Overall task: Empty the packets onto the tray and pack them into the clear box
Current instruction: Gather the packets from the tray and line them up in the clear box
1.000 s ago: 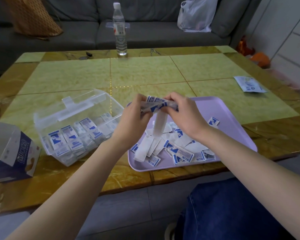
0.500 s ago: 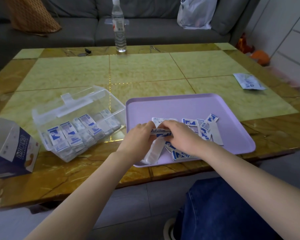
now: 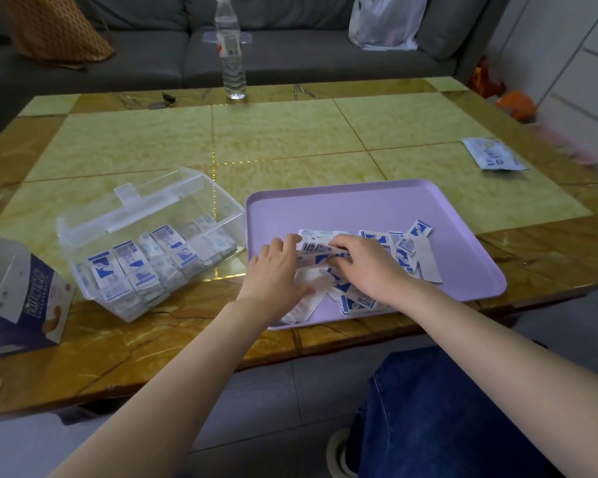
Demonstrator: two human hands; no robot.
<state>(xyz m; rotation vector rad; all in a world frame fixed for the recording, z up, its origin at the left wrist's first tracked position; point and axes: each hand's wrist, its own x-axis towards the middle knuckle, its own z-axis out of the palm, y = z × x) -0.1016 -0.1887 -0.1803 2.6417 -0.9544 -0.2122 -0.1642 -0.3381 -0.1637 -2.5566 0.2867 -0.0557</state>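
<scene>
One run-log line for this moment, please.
step: gathering | left hand: grips packet bundle | right hand: grips packet bundle | purple tray: holds loose packets | clear box: partly filled, open

Your lilac rectangular plastic tray [image 3: 377, 208] lies flat at the near table edge, its far half bare. Small flat white-and-blue paper packets [image 3: 403, 246] are strewn loosely over its near half, some showing plain white backs. You pinch a small stack [image 3: 320, 253] of them between your left hand [image 3: 277, 270] and right hand [image 3: 366, 267], low over the pile. Just left of the tray sits the clear plastic box [image 3: 173, 198], lid raised, holding packed rows [image 3: 135, 267] standing on edge.
</scene>
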